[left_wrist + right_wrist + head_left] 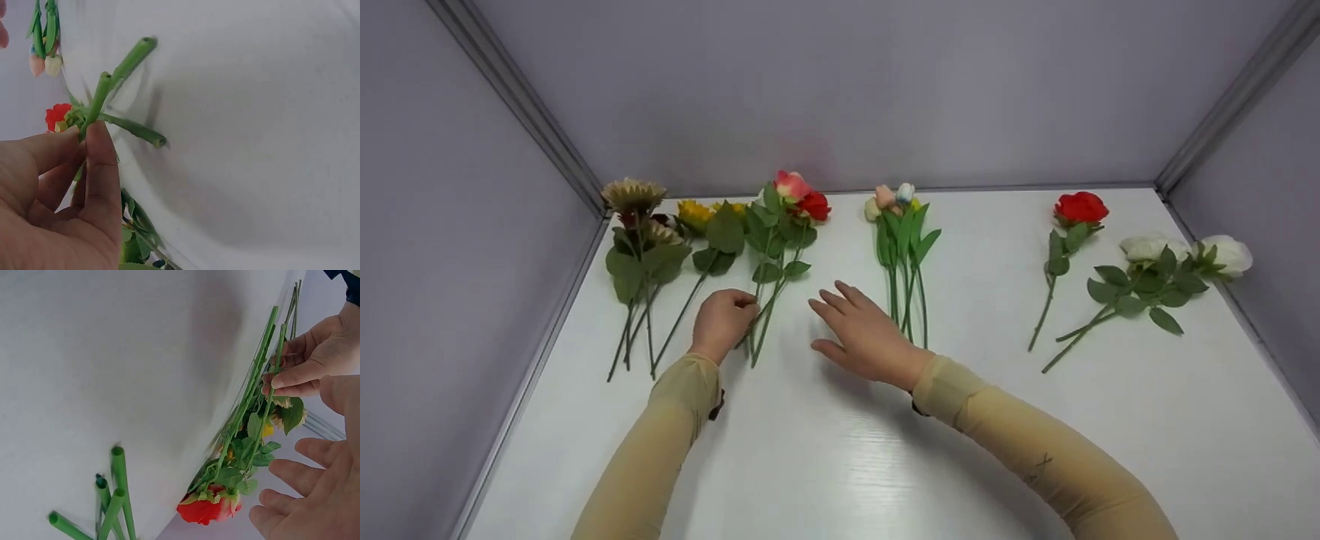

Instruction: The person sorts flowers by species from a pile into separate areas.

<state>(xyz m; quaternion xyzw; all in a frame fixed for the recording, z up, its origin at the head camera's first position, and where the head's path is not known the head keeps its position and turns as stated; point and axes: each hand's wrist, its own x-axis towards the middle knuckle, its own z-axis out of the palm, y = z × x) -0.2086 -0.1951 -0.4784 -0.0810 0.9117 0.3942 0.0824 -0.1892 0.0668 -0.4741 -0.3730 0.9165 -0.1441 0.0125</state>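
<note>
Glossy white table [840,465] with faint wood grain; smooth, plastic-looking green stems [121,70]; seemingly cloth rose petals [205,511].

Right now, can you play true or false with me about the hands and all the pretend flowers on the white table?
1. The left hand pinches the green stems of the pink and red rose bunch. True.
2. The right hand grips the pastel tulip bunch. False: it is spread open and holds nothing.
3. A single red rose lies to the right of the tulips. True.
4. The white roses lie beside the left wall. False: they lie by the right wall.
</note>
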